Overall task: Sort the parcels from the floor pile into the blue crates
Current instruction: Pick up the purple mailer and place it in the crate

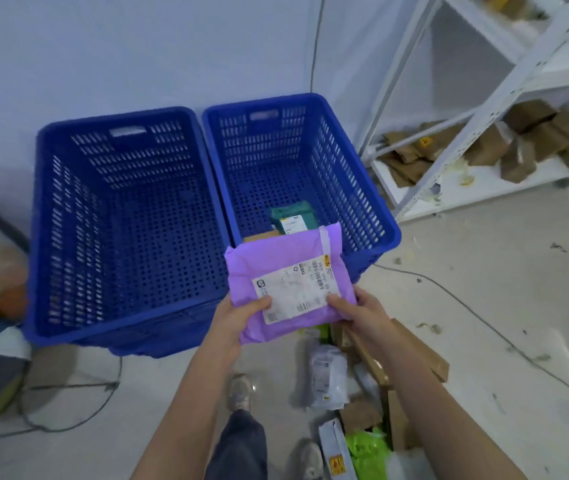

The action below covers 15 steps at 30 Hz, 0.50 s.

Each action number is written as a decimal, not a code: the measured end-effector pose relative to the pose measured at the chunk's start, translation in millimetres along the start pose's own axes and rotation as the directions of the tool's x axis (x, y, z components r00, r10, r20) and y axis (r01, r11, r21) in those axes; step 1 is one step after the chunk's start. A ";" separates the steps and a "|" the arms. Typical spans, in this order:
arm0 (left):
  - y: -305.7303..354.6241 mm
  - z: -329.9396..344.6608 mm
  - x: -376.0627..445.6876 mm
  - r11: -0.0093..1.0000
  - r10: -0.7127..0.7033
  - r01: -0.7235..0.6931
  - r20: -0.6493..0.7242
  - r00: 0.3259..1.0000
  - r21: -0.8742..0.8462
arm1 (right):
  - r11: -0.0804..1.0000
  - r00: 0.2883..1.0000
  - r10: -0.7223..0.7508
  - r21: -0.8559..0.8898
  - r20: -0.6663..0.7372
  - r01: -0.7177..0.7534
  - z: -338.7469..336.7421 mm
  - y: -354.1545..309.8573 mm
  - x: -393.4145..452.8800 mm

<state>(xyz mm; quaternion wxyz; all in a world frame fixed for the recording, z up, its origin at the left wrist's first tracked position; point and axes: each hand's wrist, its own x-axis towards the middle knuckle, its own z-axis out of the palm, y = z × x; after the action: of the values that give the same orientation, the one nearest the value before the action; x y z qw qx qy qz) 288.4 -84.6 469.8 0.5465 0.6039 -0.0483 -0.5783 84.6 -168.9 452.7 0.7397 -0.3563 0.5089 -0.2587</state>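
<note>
I hold a flat purple plastic mailer parcel (pixel 290 282) with both hands, label side up, over the near rim of the right-hand blue perforated plastic crate (pixel 376 216). My left hand (pixel 241 317) grips its near left corner, thumb laid on the edge of the white shipping label (pixel 297 292), fingers hidden underneath. My right hand (pixel 356 313) grips the near right corner the same way, thumb on top beside the label. A strip of pale tape runs across the parcel's far right corner.

Inside the right-hand crate lies a dark green parcel (pixel 293 218) with a small white label, and just beside it the edge of a brown cardboard piece (pixel 262 236) shows, mostly hidden by the purple parcel. The left-hand blue perforated plastic crate (pixel 120 327) stands touching the right one, side by side against the pale wall.

On the floor below my right arm is the pile: a grey plastic mailer bag (pixel 326 375), a long brown cardboard box (pixel 425 355), a bright green plastic bag (pixel 368 448) and a pale flat box with an orange sticker (pixel 336 452). My grey shoes (pixel 239 391) stand near the pile. A white metal shelf rack (pixel 477 112) at the right holds crumpled brown paper parcels (pixel 518 140). A dark cable (pixel 484 323) trails over the floor.
</note>
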 end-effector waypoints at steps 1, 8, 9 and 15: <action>12.1 -5.4 9.8 1.000 0.011 -0.011 -0.021 1.000 0.004 | 1.000 1.000 0.007 0.002 -0.012 -0.007 14.8 -5.8 9.5; 78.6 -22.2 78.5 0.943 0.283 -0.247 -0.151 0.947 0.222 | 0.996 0.996 0.076 0.043 -0.054 -0.073 102.7 -43.1 80.6; 85.3 -21.3 88.0 0.937 0.293 -0.252 -0.154 0.944 0.242 | 0.996 0.995 0.085 0.035 -0.056 -0.083 108.5 -49.1 87.2; 113.9 -11.4 150.6 0.901 0.308 -0.266 -0.074 0.949 0.343 | 0.981 0.972 0.070 -0.159 -0.223 -0.107 90.1 -84.9 136.4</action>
<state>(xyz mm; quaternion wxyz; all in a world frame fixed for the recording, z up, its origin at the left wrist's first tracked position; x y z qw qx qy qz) 411.4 -227.1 451.1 0.5193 0.7080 -0.1979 -0.4358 214.9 -298.8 462.8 0.6577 -0.3647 0.6220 -0.2181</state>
